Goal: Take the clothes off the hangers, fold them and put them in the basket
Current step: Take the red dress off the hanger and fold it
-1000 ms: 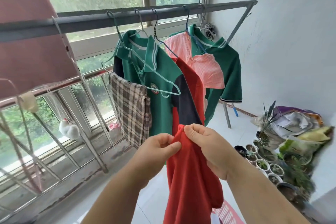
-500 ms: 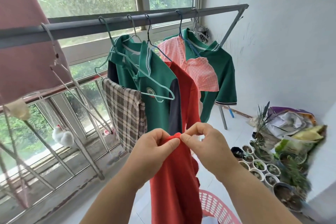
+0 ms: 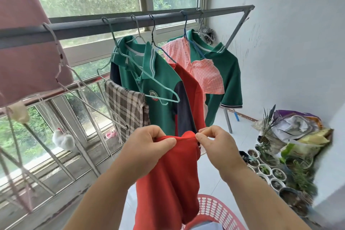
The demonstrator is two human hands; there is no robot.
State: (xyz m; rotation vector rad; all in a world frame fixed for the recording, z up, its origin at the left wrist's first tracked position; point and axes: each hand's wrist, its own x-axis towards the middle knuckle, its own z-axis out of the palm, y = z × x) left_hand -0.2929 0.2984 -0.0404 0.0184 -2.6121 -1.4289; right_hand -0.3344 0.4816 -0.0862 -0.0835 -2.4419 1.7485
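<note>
A red garment (image 3: 168,183) hangs down in front of me, held by its top edge. My left hand (image 3: 147,145) pinches that edge on the left and my right hand (image 3: 214,144) pinches it on the right. Below it shows the rim of a pink plastic basket (image 3: 214,209). On the grey rail (image 3: 119,24) hang a green polo shirt (image 3: 160,84) with an empty teal hanger (image 3: 158,87) in front of it, another red garment (image 3: 192,91), a pink checked top (image 3: 201,69) and a second green polo (image 3: 229,73).
A brown plaid cloth (image 3: 128,106) hangs over the window railing. A large pink cloth (image 3: 28,43) hangs at the left, with empty white hangers (image 3: 74,73) beside it. Potted plants (image 3: 276,172) and bags (image 3: 298,129) crowd the floor by the right wall.
My hands have moved apart along the red garment's top edge, spreading it. The view has tilted down, so more of the pink basket shows.
</note>
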